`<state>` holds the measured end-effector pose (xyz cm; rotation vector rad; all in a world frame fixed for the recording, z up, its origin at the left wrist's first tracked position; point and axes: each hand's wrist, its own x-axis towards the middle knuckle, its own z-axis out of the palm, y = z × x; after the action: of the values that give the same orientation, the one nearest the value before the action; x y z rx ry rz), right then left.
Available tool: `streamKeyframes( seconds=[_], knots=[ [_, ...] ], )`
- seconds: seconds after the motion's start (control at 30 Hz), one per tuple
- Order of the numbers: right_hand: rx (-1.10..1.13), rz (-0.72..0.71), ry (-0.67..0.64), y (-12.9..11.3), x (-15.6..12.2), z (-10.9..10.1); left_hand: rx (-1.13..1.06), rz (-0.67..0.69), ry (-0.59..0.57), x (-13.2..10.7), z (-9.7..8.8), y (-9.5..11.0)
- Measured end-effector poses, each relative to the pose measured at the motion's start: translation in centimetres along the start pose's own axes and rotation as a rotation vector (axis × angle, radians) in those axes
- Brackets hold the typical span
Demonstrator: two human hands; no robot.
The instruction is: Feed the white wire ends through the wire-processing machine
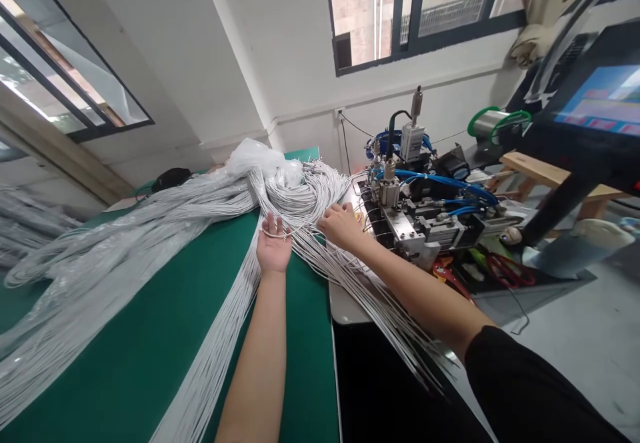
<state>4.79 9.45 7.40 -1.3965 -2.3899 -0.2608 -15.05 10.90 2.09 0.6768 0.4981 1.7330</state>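
Long bundles of thin white wires (165, 230) lie across a green mat (150, 336). My left hand (274, 244) lies palm up on a bundle near the mat's right side, fingers loosely open, with a loop of white wire across the fingers. My right hand (341, 224) reaches over a fan of loose wires (350, 276) toward a small metal machine (420, 216), its fingers curled on wire ends; what they pinch is hard to make out.
The machine carries blue air hoses (440, 182) and sits on a white-topped bench (345, 306). Red-handled cutters (505, 270) lie beside it. A screen (600, 100) stands at right, a wire spool (493, 123) behind. A plastic bag (255, 156) lies at the bundles' far end.
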Motion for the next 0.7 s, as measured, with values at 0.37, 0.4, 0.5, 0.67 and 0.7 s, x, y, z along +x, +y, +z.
streamKeyframes(
  seconds=[0.37,0.4,0.5,0.67,0.7],
  knots=[
    [0.08,-0.444,0.127,-0.6,0.1,1.0,0.521,-0.06,-0.119,-1.9,3.1,-4.6],
    [0.087,-0.416,0.154,-0.4,0.1,1.2,0.572,-0.029,-0.114,-2.1,3.2,-4.8],
    [0.13,-0.314,0.229,-0.2,0.2,2.0,0.663,0.011,-0.098,-2.5,2.9,-4.8],
    [0.273,-0.153,0.229,-0.4,0.7,3.0,0.746,0.005,-0.087,-2.9,2.3,-4.5],
    [0.312,-0.123,0.186,-0.4,0.8,3.0,0.757,0.006,-0.079,-2.8,2.2,-4.4]
  ],
)
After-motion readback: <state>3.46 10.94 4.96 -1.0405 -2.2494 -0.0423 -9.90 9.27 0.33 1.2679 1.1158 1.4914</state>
